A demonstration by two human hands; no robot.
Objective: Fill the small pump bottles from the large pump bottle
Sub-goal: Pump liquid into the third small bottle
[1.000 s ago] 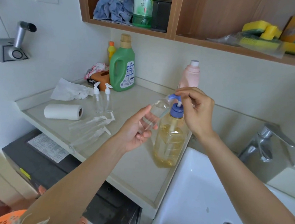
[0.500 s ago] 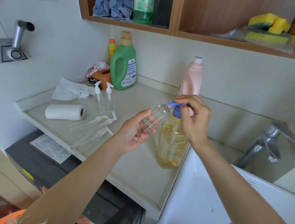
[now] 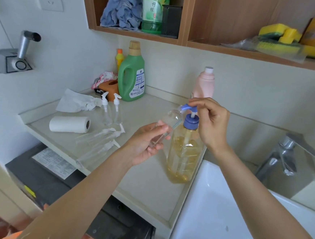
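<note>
Large pump bottle (image 3: pixel 185 151): upright on the table (image 3: pixel 147 184) at its sink-side edge, amber liquid roughly two-thirds up, blue pump head raised. Right hand (image 3: pixel 212 123): fingers curled over the pump head, resting on top. Left hand (image 3: pixel 145 143): at 9 o'clock of the bottle, fingers wrapped round an uncapped small bottle (image 3: pixel 166 126), tilted, mouth at the spout; it looks nearly empty. Two capped small bottles (image 3: pixel 111 109) stand at 10 o'clock; two more (image 3: pixel 99 141) lie at 9 o'clock; all appear clear and unfilled. Judgement: filling barely begun, five bottles remaining. Sink (image 3: pixel 221 209): at 4 o'clock.
</note>
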